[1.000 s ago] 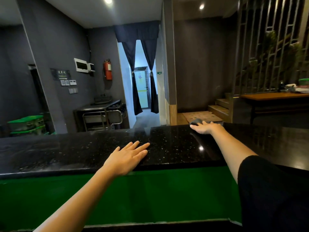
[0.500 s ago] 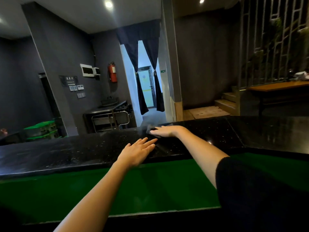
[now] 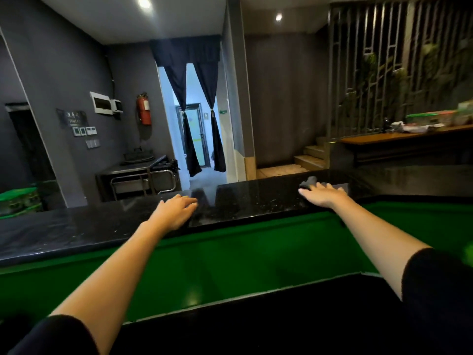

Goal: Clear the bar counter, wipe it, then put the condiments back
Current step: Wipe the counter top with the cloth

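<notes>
The black speckled bar counter [image 3: 89, 226] runs across the view with nothing standing on the part I can see. My right hand [image 3: 323, 196] lies flat on a dark grey cloth [image 3: 308, 181] near the counter's far edge, pressing it down; only a corner of the cloth shows past my fingers. My left hand [image 3: 176, 210] rests palm down on the counter's near edge, fingers apart, holding nothing. No condiments are visible on the counter.
A green panel [image 3: 230, 265] sits below the counter on my side. Beyond it stand a steel trolley [image 3: 138, 179], green crates [image 3: 18, 202] at far left, steps [image 3: 309, 156], and a wooden table [image 3: 399, 139] with containers at right.
My right hand swept the cloth left along the counter toward my left hand, then back to the right. My left hand stayed on the near edge.
</notes>
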